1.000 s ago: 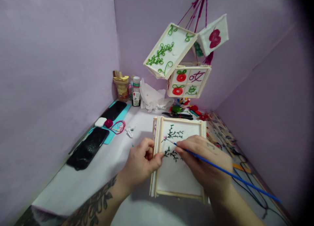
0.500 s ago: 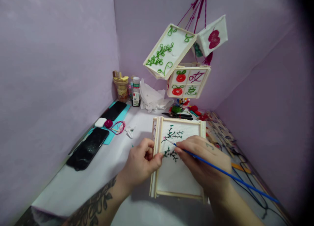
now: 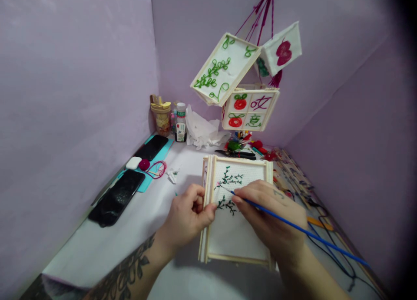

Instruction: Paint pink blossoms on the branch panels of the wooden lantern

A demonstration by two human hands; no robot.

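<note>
Firm left hold, light brush tip

The wood-framed lantern (image 3: 239,239) sits at centre, above the white tabletop (image 3: 74,252), its white panel facing up toward the person. The left hand (image 3: 187,213) is clamped on the left-hand wooden strips, thumb across the front, fingers curled at the side. The right hand (image 3: 276,215) pinches the blue-handled paintbrush (image 3: 325,240) near its ferrule, with the long handle slanting back past the wrist. The bristles point at a small pink spot (image 3: 218,184) on the upper dark green branches (image 3: 232,177); whether they touch it cannot be told.

For marks this small, that close pinch is probably right: tiny finger movements and little pressure should serve best on the textured panel. The left grip should stay firm without bowing the strips. The right knuckles overhang the lower branches (image 3: 226,204), so smearing is a risk if those are wet.
</note>
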